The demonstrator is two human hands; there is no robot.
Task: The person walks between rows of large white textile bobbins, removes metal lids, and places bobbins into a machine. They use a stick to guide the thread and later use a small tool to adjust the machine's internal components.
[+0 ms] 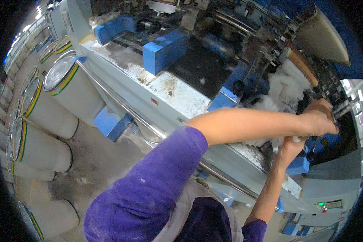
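Note:
My left arm reaches across the machine to the right, and my left hand (319, 120) is bent in among its dark parts. Its fingers look curled; what they hold, if anything, is hidden. Just below it is my right hand (290, 151), closed, with a bit of white fibre showing at its fingers. A big loose clump of white fibre (288, 86) lies on the machine beside my left hand and forearm. Above the clump runs a brown bar (302, 66), and a beige curved cover (324, 36) stands raised at the upper right.
A grey machine bed (181, 94) dusted with lint carries blue blocks (161, 50). Along its front runs a metal rail (121, 103). Several tall pale cans (74, 88) with yellow-green bands stand on the floor at left. A green light (321, 204) glows on the lower right panel.

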